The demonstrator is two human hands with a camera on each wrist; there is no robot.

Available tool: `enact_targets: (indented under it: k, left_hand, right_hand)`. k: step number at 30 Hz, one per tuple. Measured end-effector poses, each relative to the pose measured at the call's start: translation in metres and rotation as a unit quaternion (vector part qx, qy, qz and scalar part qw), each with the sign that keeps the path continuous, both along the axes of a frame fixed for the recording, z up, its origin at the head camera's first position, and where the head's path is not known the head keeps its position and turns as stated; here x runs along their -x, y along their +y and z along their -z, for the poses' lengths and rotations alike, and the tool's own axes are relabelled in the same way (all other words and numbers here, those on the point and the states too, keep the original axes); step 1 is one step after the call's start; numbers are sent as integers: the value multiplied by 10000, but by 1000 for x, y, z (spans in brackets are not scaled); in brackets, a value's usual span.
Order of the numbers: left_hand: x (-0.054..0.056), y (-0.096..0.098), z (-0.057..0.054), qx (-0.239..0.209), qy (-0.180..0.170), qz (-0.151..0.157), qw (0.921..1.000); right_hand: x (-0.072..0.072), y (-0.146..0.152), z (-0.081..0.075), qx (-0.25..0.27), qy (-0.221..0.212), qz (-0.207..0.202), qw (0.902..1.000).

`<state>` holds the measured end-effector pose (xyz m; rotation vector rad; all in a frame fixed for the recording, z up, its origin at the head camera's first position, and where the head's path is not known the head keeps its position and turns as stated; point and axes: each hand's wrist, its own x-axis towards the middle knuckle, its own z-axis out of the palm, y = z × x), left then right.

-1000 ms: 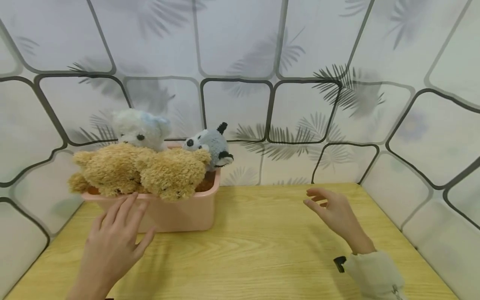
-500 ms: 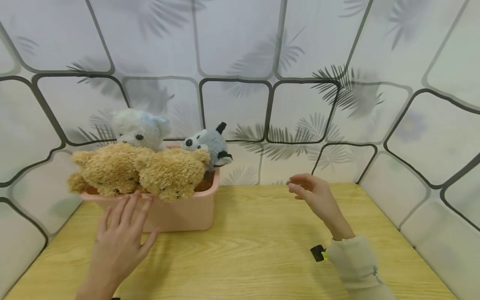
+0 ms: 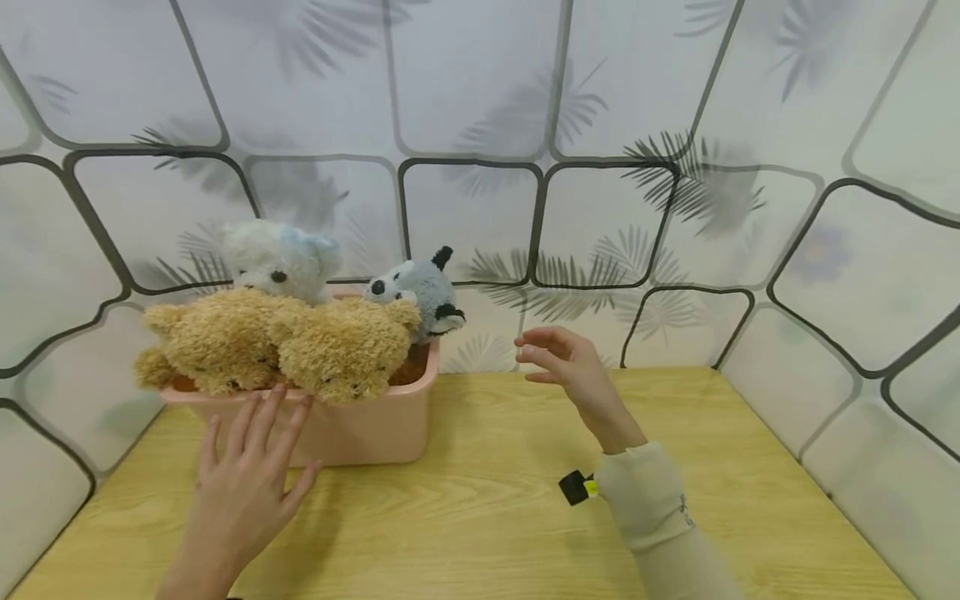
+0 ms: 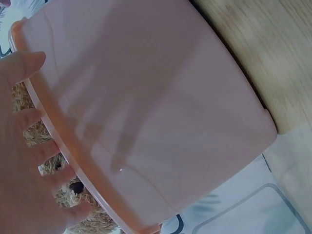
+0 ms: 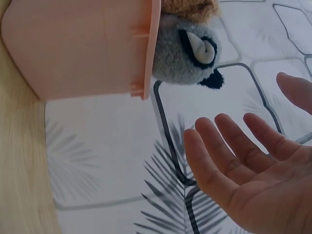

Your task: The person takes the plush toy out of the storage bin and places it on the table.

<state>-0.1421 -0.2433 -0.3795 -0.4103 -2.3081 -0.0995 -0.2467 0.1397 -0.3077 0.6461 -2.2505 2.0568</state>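
A pink plastic bin [image 3: 360,433] stands on the left of the table, filled with plush toys. Two curly tan teddy bears [image 3: 345,346] lean over its front rim. Behind them sit a white plush bear [image 3: 281,258] with a light blue patch and a grey plush dog [image 3: 423,292] with black-edged ears. My left hand [image 3: 251,483] is at the bin's front with fingers spread, the fingertips right at the rim under the bears. Off to the bin's right, my right hand [image 3: 573,379] hovers in the air, fingers loosely bent, holding nothing; the right wrist view shows its palm turned up.
The wooden table [image 3: 480,533] runs up to a patterned wall [image 3: 480,217] behind the bin, with walls at both sides. A small black device [image 3: 576,487] sits by the right sleeve [image 3: 641,496].
My right hand has moved left across the table toward the bin. The left hand has shifted slightly right along the front of the bin. The toys have stayed put.
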Motion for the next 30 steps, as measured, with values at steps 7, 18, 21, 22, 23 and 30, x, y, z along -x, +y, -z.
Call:
enact_targets:
  k: [7, 18, 21, 22, 23, 30]
  left_hand:
    - [-2, -3, 1, -23, -139, -137, 9998]
    - [-4, -2, 5, 184, -22, -192, 9996]
    - [-4, -2, 4, 206, 39, -201, 9996]
    - [-4, -2, 3, 214, 47, -206, 9995]
    - [-4, -2, 3, 221, 44, -213, 9995]
    - [-1, -1, 0, 261, 100, -208, 9994]
  right_hand:
    - [0, -23, -7, 360, -111, -236, 9990]
    - [3, -55, -10, 613, -337, -571, 9959]
    - [4, -61, -13, 664, -360, -671, 9949]
    - [5, -63, -14, 688, -369, -699, 9945]
    - [5, -64, -15, 705, -388, -722, 9941]
    - [7, -74, -20, 741, -404, -918, 9922]
